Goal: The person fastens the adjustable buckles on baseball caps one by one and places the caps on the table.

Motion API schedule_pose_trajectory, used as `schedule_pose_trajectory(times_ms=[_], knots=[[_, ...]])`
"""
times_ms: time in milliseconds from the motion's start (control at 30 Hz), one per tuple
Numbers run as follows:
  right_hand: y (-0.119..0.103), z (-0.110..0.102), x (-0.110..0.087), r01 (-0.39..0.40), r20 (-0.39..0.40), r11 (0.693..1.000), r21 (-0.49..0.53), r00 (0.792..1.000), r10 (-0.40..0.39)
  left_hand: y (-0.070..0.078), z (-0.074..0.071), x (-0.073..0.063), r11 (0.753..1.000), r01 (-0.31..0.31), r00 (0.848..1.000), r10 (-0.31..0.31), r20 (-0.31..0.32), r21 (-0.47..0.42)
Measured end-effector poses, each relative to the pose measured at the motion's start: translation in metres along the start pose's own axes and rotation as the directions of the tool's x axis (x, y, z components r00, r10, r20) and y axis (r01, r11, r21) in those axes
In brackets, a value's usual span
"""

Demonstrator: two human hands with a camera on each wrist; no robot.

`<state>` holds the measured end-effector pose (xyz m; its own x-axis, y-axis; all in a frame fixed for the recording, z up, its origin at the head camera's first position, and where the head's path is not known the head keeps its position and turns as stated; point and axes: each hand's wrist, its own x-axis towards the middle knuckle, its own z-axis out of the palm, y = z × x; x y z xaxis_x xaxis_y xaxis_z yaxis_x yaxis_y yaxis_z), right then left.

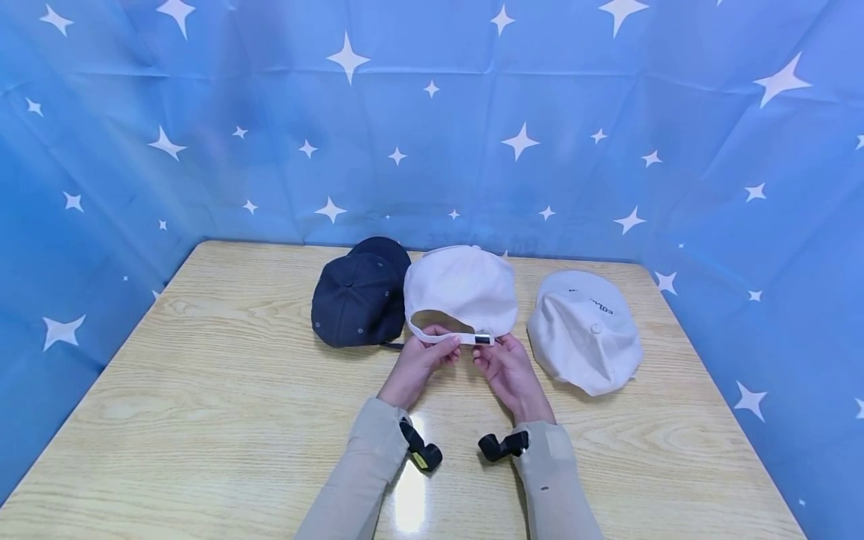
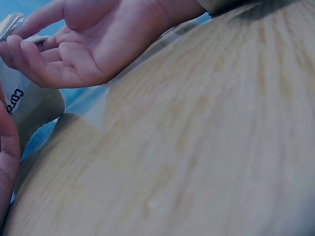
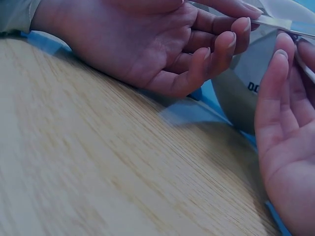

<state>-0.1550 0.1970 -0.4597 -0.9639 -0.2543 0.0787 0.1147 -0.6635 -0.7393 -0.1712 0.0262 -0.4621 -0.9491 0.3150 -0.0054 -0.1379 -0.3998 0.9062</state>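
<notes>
A white cap (image 1: 460,281) stands at the middle of the table with its back opening and strap (image 1: 467,339) facing me. My left hand (image 1: 413,371) pinches the strap left of the metal buckle (image 1: 482,340) between thumb and fingers. Close to the buckle, my right hand (image 1: 511,373) pinches the strap's other end. In the right wrist view the left hand (image 3: 142,49) has its lower fingers loosely bent, and the right hand (image 3: 293,147) reaches up to the strap. The left wrist view shows the right hand (image 2: 103,44) from its palm side.
A dark navy cap (image 1: 347,296) lies directly left of the white one, brim toward the back. To the right sits an off-white cap (image 1: 587,330) with dark lettering. Blue star-printed cloth (image 1: 405,120) hangs behind the wooden table (image 1: 216,405) and at both sides.
</notes>
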Motion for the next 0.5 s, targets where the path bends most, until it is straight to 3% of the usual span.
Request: schedule_pose_trajectory(times_ms=[500], knots=[[0.0005, 0.0013, 0.0005, -0.019, -0.027, 0.998, -0.067, 0.999, 0.018, -0.0007, -0.0006, -0.0003, 1.000, 0.016, 1.000, -0.017, 0.017, 0.015]])
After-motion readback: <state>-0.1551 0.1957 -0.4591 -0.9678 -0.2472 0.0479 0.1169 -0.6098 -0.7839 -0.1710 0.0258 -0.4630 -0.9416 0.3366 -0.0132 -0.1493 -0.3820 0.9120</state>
